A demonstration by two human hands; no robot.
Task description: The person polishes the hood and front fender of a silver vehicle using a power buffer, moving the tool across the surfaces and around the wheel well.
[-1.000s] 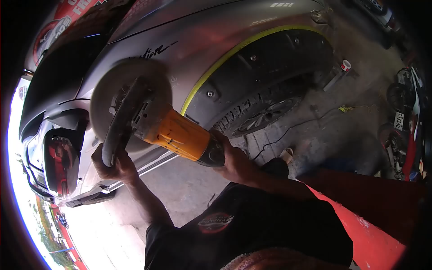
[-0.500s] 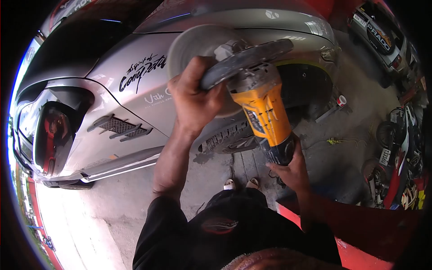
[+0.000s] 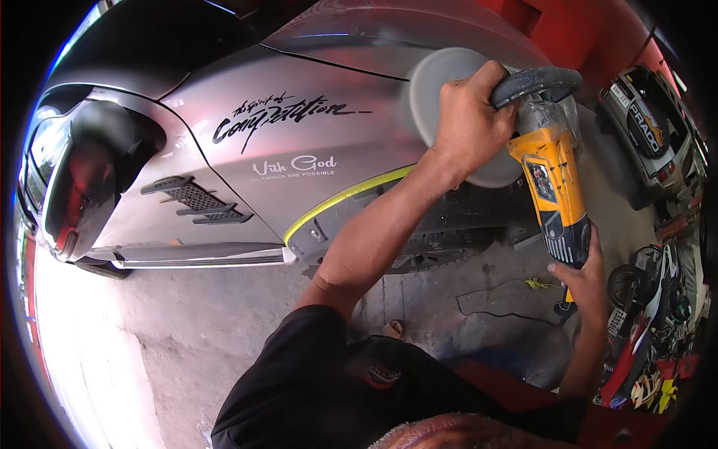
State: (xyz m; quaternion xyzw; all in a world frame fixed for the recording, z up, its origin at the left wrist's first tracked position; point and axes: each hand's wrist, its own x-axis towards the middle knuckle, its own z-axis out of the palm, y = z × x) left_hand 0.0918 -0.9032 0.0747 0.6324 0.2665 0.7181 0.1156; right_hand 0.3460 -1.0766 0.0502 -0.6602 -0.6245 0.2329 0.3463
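A yellow and black power polisher (image 3: 551, 176) is held up against the side of a silver car (image 3: 299, 82). My left hand (image 3: 473, 116) is wrapped round its black front handle (image 3: 537, 84). Round the rear of the polisher's body, my right hand (image 3: 583, 273) is closed. The pale round pad (image 3: 441, 90) is blurred and lies over the front fender, partly hidden behind my left hand and forearm. Black and white lettering shows on the fender left of the pad, above a yellow-green wheel arch edge (image 3: 351, 193).
A side mirror (image 3: 93, 176) juts out at the left. Another vehicle (image 3: 643, 123) stands at the upper right, with a motorcycle (image 3: 636, 299) below it. A thin cable (image 3: 508, 314) lies on the concrete floor (image 3: 247, 314). A red surface (image 3: 591, 30) is at the top right.
Both my hands and the polisher have moved right along the car. The pad now covers the fender farther from the mirror, and the lettering and yellow-green edge are more exposed.
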